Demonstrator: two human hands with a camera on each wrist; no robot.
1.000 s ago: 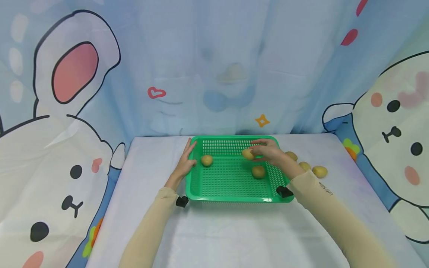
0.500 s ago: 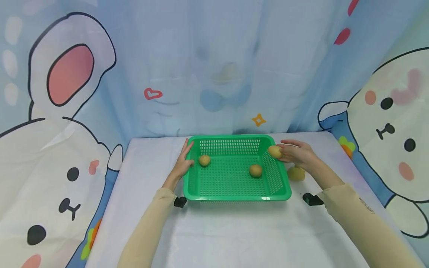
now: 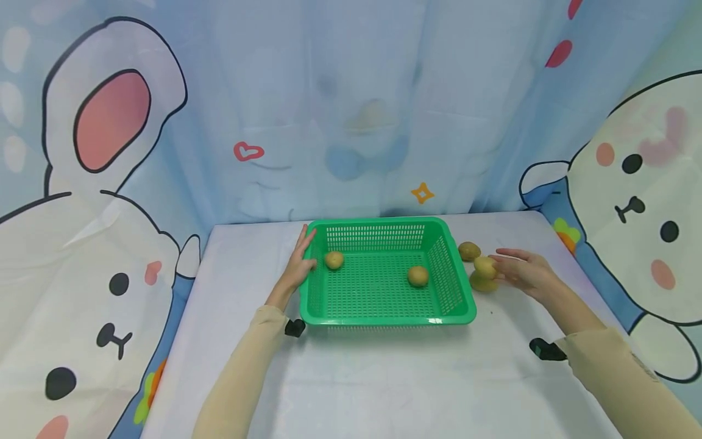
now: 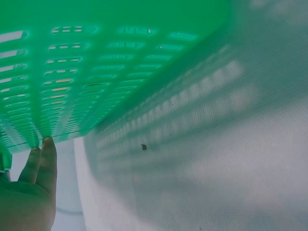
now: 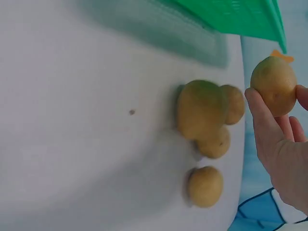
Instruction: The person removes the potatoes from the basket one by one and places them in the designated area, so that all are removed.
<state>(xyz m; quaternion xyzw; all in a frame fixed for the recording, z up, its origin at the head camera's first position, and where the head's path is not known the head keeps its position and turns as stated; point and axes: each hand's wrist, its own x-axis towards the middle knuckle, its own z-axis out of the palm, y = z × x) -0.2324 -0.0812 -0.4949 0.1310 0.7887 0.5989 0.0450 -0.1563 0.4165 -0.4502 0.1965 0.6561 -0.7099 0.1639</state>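
My right hand (image 3: 525, 272) holds a potato (image 5: 274, 85) between thumb and fingers, raised above the table to the right of the green basket (image 3: 384, 319). Beneath and beside it lie several more potatoes, among them a large greenish one (image 5: 201, 109) and a rounder one (image 5: 206, 186) apart from the group. Inside the basket sit two potatoes, one at the left (image 3: 334, 260) and one toward the right (image 3: 418, 276). My left hand (image 3: 297, 269) rests against the basket's left side with fingers extended; in the left wrist view its fingertips reach the slotted wall.
A white cloth covers the table (image 3: 373, 378). Behind it hangs a blue curtain (image 3: 307, 110) printed with cartoon animals. Dark cameras sit at both wrists, the right one (image 3: 547, 349) low over the cloth. A small dark speck (image 5: 132, 112) marks the cloth.
The right hand has carried its potato from over the basket out past the right rim, to above the potatoes on the table. The left hand has stayed at the basket's left side.
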